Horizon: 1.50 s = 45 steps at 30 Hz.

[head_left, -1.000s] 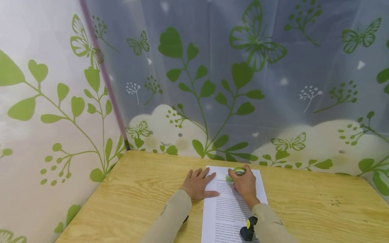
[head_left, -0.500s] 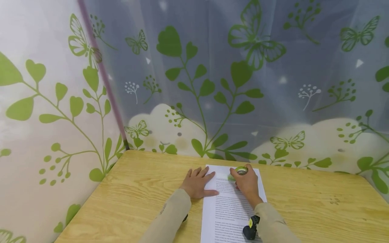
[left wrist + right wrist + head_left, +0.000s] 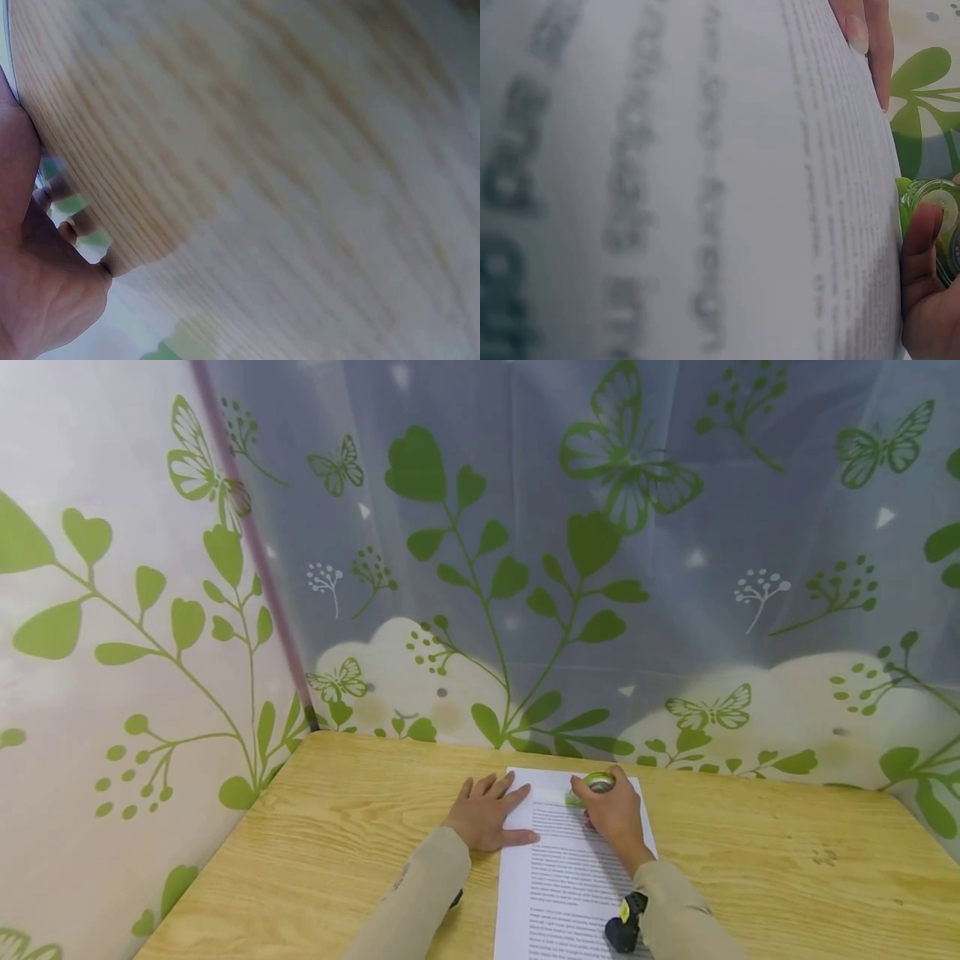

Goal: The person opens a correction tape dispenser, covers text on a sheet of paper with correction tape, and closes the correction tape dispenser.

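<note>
Two hands are at work on one printed sheet (image 3: 514, 893), and from my remote seat I judge the trouble would start with that paper moving. The left hand (image 3: 487, 818) lies spread with its fingers apart, gripping nothing, its thumb and forefinger reaching over the sheet's left edge. The right hand (image 3: 615, 817) is clamped by its fingers on a green round dispenser (image 3: 599, 783), to my eye a correction tape. That dispenser is over the upper part of the sheet, its lower green end close to the first printed line; I cannot tell whether the tip actually touches the paper.

My first worry is a skid: the left hand bears on one side only, so a sideways push from the dispenser could twist or crease the sheet on the smooth tabletop (image 3: 360, 835). Second, the grip: the right wrist view shows a digit crossing the face of the round body, and if the fingers shift there, the tip could tilt and bite with one edge, skipping or tearing. Third, the printed lines lie very near the tip, so a small drift down the page could run into text. The black wrist device (image 3: 624, 928) at the right sleeve sits low over the sheet, and I suspect it could drag the page if the forearm dropped. My left wrist view, mostly blurred wood grain, would give little warning.
</note>
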Motion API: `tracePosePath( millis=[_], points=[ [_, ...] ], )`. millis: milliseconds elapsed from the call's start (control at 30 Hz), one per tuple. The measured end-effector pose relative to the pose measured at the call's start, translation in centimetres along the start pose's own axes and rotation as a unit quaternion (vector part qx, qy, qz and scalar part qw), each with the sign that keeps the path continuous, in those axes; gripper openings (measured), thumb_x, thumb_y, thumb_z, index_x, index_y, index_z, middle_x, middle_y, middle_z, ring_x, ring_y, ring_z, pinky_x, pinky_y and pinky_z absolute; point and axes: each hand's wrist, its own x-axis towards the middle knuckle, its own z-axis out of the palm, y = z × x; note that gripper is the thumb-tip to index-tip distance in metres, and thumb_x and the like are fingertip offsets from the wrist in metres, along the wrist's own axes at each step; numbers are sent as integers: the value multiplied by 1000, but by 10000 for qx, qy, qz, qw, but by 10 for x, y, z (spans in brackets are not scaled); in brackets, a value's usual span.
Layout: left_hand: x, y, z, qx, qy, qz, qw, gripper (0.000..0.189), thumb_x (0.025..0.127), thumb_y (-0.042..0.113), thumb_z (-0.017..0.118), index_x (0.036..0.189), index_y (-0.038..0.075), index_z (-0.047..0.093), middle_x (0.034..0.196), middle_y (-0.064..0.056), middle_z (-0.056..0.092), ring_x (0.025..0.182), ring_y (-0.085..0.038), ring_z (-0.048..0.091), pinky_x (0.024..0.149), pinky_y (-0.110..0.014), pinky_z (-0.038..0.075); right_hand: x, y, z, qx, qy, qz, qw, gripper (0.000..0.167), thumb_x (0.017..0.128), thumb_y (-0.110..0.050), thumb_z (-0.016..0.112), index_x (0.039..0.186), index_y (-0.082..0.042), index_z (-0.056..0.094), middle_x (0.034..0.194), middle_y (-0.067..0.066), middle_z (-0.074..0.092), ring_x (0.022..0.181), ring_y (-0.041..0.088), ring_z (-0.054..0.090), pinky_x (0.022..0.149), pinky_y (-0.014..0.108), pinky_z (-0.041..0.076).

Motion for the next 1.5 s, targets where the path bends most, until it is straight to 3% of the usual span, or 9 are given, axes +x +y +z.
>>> tracePosePath(
  millis=[467, 1500],
  points=[
    [11, -8, 19, -74, 67, 22, 9999, 83, 85, 77, 37, 152, 30, 25, 158, -2, 18, 141, -31, 21, 109, -56, 18, 1, 1, -8, 106, -246, 104, 9996, 44, 86, -35, 71, 108, -4, 50, 62, 7, 61, 46, 15, 58, 46, 28, 51],
    [11, -8, 18, -69, 65, -9, 10000, 83, 84, 77, 38, 152, 31, 26, 158, -1, 19, 141, -31, 21, 110, -55, 18, 5, 9, -22, -77, -325, 140, 9993, 43, 87, -38, 69, 105, -6, 48, 61, 6, 60, 47, 15, 57, 45, 25, 48]
  ],
)
